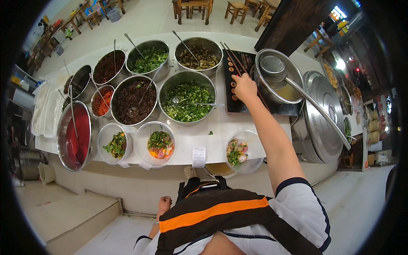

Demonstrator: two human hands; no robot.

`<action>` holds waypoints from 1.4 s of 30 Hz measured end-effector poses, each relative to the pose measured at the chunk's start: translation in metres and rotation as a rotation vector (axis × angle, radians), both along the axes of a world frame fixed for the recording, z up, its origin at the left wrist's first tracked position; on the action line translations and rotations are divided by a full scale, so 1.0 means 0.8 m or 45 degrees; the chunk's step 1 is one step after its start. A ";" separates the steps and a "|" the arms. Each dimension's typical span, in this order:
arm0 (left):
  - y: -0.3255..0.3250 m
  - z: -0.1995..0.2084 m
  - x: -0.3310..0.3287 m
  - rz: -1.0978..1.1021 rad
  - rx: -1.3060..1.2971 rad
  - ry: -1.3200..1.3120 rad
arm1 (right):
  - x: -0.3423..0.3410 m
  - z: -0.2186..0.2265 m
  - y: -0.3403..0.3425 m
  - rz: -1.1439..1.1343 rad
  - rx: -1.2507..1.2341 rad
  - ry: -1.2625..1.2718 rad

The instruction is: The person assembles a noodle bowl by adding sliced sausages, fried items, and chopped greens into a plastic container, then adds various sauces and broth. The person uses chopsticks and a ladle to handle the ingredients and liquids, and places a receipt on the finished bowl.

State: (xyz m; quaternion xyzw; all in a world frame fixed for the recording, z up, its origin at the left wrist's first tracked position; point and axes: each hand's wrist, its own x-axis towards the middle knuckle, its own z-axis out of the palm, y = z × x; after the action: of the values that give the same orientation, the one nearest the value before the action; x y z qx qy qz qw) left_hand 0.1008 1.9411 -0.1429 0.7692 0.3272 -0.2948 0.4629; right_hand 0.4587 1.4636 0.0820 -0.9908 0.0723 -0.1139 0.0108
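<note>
My right hand [245, 88] is reached forward over the left side of a black induction cooker [231, 101]. Its fingers are closed around a pair of long dark red-brown chopsticks [234, 56], whose ends point away from me. Just right of it, a steel pot [293, 70] with cloudy liquid stands on the cooker. A deep round ladle with a long handle [321, 111] rests in the pot. Below my right forearm, a clear plastic bowl [254, 165] holds greens and pinkish pieces at the table edge. My left hand [164, 205] hangs low beside my apron, fingers curled, nothing visible in them.
Steel bowls of chopped scallions [191, 91], dark minced topping [127, 102] and red liquid [80, 131] crowd the table's left. Two more clear bowls [102, 144] and a paper slip [198, 157] lie along the near edge. A large lidded pot [325, 127] stands right.
</note>
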 end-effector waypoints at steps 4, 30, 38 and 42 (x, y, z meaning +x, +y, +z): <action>-0.004 0.014 0.010 0.015 -0.045 -0.090 | -0.013 0.003 0.001 0.015 0.090 0.246; -0.252 0.214 0.169 -0.634 -0.656 -0.677 | -0.339 -0.012 -0.040 -0.342 1.206 0.395; -0.302 0.190 0.160 -0.184 -0.948 -0.278 | -0.362 -0.061 -0.049 -0.460 1.637 0.262; -0.313 0.186 0.149 -0.171 -1.005 -0.159 | -0.345 -0.074 -0.055 -0.281 1.374 0.212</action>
State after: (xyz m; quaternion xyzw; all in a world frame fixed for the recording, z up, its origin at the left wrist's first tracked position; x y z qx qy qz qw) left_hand 0.2203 1.6905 0.0058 0.5684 0.1093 -0.3803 0.7214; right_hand 0.1828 1.4192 0.0226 -0.8369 0.2242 0.0176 0.4991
